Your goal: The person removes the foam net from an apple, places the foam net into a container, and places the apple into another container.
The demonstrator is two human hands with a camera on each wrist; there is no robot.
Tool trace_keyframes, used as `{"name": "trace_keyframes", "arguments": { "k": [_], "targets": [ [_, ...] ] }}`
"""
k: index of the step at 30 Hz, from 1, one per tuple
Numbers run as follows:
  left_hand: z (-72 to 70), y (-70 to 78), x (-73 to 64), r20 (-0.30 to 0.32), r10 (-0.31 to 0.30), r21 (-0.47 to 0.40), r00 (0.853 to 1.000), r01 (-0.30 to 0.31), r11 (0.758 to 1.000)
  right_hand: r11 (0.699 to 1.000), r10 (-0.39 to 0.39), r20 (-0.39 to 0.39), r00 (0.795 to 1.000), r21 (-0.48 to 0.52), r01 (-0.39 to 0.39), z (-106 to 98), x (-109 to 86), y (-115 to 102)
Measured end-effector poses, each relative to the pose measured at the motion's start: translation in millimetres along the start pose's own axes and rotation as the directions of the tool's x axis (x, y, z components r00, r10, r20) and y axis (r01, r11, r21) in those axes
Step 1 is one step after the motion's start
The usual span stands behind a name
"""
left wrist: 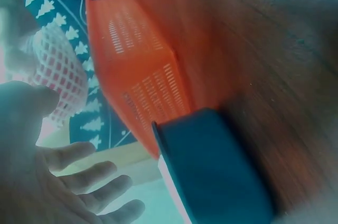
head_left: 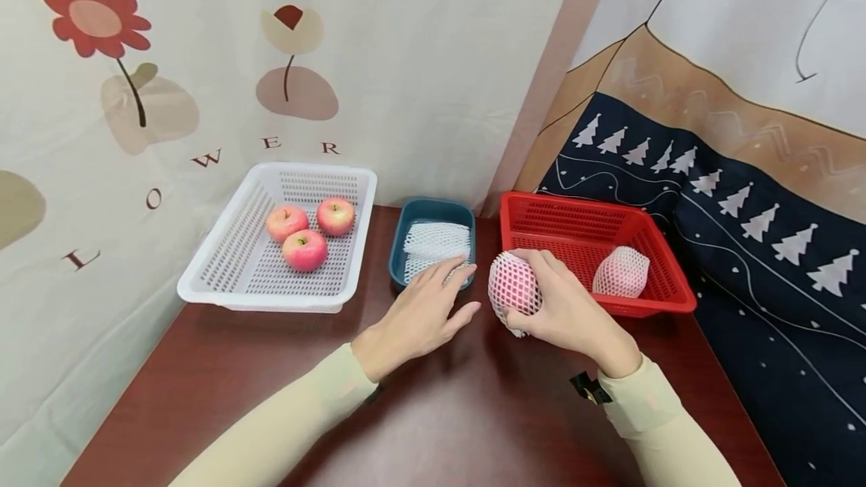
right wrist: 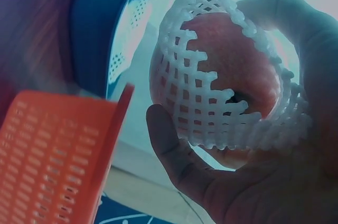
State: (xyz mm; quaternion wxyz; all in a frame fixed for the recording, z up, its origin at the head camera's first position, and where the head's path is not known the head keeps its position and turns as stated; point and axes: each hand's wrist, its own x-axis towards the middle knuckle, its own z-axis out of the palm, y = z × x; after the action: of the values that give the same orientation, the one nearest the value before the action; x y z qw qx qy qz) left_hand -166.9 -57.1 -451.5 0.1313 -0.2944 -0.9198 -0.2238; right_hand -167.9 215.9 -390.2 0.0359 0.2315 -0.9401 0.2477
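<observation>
My right hand [head_left: 568, 308] grips an apple [head_left: 513, 288] wrapped in a white foam net [right wrist: 198, 97], held above the table in front of the red basket. In the right wrist view the net leaves part of the apple's skin bare around the stem hollow. My left hand [head_left: 421, 314] is apart from that apple, its fingers loosely spread over the near edge of the blue tray [head_left: 395, 250]. White foam nets [head_left: 436, 239] lie in this tray. The left wrist view has the same hand with fingers extended and nothing in its palm.
A white basket [head_left: 365, 239] at the left holds three bare apples [head_left: 304, 250]. At the right stands the red basket [head_left: 666, 246], with one netted apple [head_left: 621, 273] inside. Printed curtains [head_left: 433, 81] hang right behind the containers. The brown table [head_left: 433, 427] extends toward me.
</observation>
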Motion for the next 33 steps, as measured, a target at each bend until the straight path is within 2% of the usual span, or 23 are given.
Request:
{"name": "trace_keyframes", "arguments": {
  "k": [5, 9, 18, 33],
  "targets": [
    [-6.9, -1.0, -14.0, -0.034, -0.021, -0.019, 0.999, 0.020, 1.000, 1.000, -0.008, 0.012, 1.000, 0.009, 0.008, 6.3, -2.4, -6.3],
    [-11.1, -1.4, -23.8, -0.036, -0.049, -0.044, 0.998, 0.048, 0.998, 1.000, -0.021, 0.028, 0.999, 0.010, 0.021, 13.5, -4.1, -10.0],
    [-10.8, -3.2, -40.9, -0.040, -0.087, -0.052, 0.995, 0.085, 0.995, 0.999, -0.045, 0.062, 0.997, 0.032, 0.043, 30.3, -5.7, -16.2],
    [-7.8, -13.1, -51.9, -0.032, -0.079, -0.051, 0.996, 0.077, 0.996, 0.997, -0.070, 0.114, 0.991, 0.049, 0.065, 56.7, -1.9, -15.2]
  ]
}}
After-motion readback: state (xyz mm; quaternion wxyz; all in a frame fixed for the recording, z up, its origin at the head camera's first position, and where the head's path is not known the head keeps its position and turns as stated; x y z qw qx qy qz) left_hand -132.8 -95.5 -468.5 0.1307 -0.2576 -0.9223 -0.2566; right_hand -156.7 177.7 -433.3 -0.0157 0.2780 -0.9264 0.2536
